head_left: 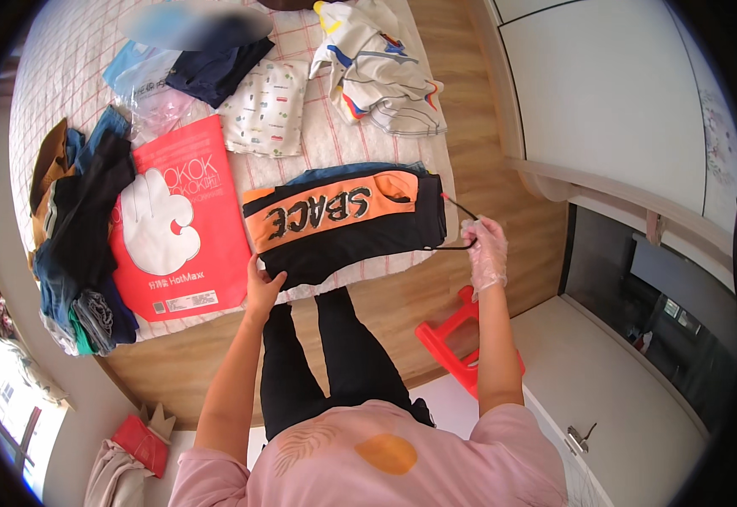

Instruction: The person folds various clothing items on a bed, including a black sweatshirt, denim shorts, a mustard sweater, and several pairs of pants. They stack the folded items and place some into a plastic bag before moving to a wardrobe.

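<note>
Black folded trousers [347,253] with an orange lettered panel lie across the bed's near edge, their cord end toward the right. My bare left hand [264,287] grips their near left corner, thumb on top of the cloth. Off the bed's right side, my right hand [486,245], in a clear plastic glove, is closed on the black drawstring [453,248]. The cord runs from the waist end of the trousers to my fingers, with a small red tip near the waistband. Blue cloth [351,171] shows from under the trousers' far edge.
A red packaging bag [178,296] lies left of the trousers, beside a heap of clothes [81,228]. Farther back are a patterned folded cloth [265,110], navy clothing [216,68] and a white garment [377,68]. A red plastic stool [444,338] stands by my right arm.
</note>
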`<state>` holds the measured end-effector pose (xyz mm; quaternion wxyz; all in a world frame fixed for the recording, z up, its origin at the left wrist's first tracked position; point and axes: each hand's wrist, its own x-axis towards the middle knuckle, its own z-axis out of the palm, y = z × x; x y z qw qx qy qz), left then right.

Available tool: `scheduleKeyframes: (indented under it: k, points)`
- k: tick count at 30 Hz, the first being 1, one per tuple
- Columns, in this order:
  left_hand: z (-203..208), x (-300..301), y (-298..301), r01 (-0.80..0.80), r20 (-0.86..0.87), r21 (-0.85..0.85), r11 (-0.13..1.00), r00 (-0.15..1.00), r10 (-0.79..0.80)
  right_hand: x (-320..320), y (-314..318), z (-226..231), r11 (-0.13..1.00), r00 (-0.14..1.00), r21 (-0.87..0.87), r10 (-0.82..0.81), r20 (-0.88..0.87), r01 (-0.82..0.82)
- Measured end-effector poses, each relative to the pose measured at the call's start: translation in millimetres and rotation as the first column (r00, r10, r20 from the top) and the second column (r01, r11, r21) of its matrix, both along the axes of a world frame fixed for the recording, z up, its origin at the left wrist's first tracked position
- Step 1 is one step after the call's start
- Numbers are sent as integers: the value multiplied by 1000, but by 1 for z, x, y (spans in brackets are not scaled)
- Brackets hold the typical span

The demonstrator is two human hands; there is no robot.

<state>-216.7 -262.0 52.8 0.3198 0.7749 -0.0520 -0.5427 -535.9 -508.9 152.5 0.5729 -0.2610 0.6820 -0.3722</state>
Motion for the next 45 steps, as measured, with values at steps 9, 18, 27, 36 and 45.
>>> scheduleKeyframes:
  k: [9, 18, 27, 36, 45]
  points:
    - [60, -18, -39, 520, 821, 61, 852, 460, -339, -22, 16, 23, 963, 967, -100, -243, 81, 250]
    - [66, -139, -177, 967, 769, -234, 104, 249, -589, -38, 72, -29, 967, 984, 184, -168, -54, 175]
    - [46, -210, -260, 781, 770, 416, -466, -575, -276, 3, 110, -139, 988, 994, 137, 77, -76, -66]
    - [65, -153, -257, 840, 864, 164, -518, -376, -336, -6, 118, -70, 987, 985, 88, 127, 116, -138]
    - [66, -141, -254, 890, 922, 19, -455, -192, -337, -34, 110, -19, 964, 950, 181, 140, 278, -195]
